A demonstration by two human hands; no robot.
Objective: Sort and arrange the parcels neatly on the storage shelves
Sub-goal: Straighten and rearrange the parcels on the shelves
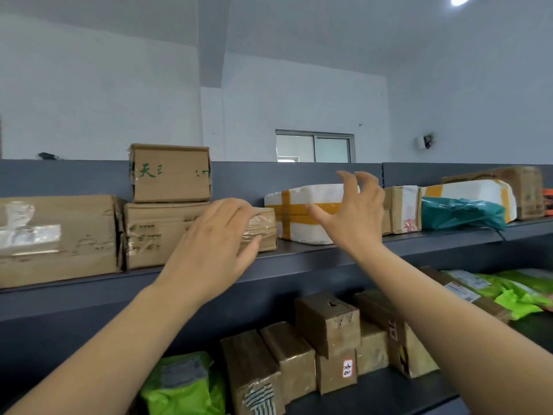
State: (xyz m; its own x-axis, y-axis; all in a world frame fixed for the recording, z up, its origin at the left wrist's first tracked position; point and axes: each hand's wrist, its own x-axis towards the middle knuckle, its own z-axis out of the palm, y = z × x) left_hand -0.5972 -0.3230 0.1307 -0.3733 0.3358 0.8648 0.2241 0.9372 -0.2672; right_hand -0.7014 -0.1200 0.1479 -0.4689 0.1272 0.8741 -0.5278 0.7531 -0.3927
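On the top shelf [329, 255] the left hand [220, 238] lays nearly straight fingers on the small box [267, 224], while the right hand [354, 215], fingers spread wide, holds nothing before the white parcel [299, 205] just right of it.

The dark grey upper shelf [299, 255] runs across the view from 9 to 3 o'clock. From the 9 o'clock end it carries a large cardboard box [57, 239], a medium cardboard box [152, 235], a small taped box [266, 227], a white parcel with yellow tape [299, 215] near the centre, a small carton [401, 209], a teal bag [460, 213] and a brown box [523, 191] toward 3 o'clock. The lower shelf [380, 393] bears a cluster of brown boxes [302, 351] at 6 o'clock, a green bag [185, 381] at 7 o'clock and more green bags [517, 296] at 4 o'clock.
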